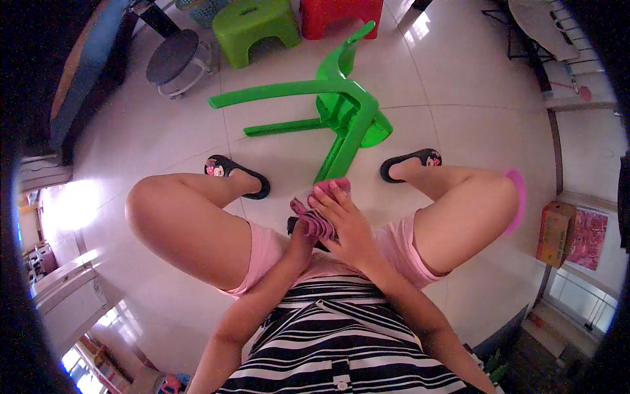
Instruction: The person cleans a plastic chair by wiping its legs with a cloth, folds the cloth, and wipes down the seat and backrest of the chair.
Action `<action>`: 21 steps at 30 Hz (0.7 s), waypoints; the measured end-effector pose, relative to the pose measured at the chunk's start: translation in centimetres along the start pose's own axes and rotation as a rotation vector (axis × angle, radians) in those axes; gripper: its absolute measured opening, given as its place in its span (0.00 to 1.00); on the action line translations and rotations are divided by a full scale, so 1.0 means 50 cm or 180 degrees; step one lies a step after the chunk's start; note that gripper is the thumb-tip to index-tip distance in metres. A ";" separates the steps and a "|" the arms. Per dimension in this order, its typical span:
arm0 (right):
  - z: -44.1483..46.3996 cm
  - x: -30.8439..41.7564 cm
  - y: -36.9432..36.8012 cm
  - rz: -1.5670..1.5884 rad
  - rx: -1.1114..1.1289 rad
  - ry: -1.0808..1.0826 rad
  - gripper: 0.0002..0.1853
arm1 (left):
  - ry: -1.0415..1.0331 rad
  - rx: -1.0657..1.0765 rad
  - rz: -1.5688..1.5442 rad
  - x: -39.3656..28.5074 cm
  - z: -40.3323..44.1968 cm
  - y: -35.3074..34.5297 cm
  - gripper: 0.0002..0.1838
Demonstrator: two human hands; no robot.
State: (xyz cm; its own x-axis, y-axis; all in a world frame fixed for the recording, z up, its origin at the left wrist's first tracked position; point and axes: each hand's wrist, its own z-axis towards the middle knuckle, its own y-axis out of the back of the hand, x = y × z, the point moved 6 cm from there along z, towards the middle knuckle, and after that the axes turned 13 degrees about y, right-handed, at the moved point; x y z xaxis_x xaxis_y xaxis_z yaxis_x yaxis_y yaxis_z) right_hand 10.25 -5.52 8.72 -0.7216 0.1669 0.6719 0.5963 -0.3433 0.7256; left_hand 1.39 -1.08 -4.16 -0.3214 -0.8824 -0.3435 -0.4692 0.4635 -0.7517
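A green plastic chair (357,118) lies tipped over on the floor in front of me, one leg reaching back toward my hands. Bunched between both hands is a pink, striped-looking cloth (319,226). My left hand (303,240) is closed around its lower folds, with its fingers partly hidden. My right hand (344,220) presses over the cloth from the right side. Its fingertips rest on a pink part (336,186) at the near end of the chair leg. A small dark piece (292,225) shows beside my left hand; I cannot tell what it is.
My feet in black slippers (259,187) stand on either side of the chair leg. Ahead are a round grey stool (172,56), a green step stool (254,29) and a red stool (338,18). A cardboard box (555,233) stands at the right.
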 end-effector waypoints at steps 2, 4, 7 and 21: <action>0.012 -0.006 0.014 -0.0043 -0.0056 -0.0071 0.35 | 0.0031 -0.0126 -0.0096 0.005 0.015 0.017 0.28; 0.024 -0.018 0.028 -0.0155 -0.0111 -0.0143 0.35 | 0.0064 -0.0250 -0.0191 -0.002 0.026 0.018 0.24; 0.036 -0.055 0.040 -0.0208 -0.0358 -0.0197 0.36 | 0.0326 -0.0922 -0.0004 -0.029 0.004 -0.030 0.23; 0.131 -0.246 0.134 -0.0218 -0.0975 -0.0549 0.29 | 0.0455 -0.0614 0.0163 -0.040 0.000 -0.055 0.29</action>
State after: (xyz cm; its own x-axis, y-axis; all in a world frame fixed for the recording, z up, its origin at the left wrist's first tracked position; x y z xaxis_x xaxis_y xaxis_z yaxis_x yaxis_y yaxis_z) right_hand 25.41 -3.83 6.30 -0.6706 0.3438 0.6573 0.3965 -0.5827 0.7094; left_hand 3.31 -0.58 -1.39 -0.4556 -0.8434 -0.2848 -0.5932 0.5262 -0.6094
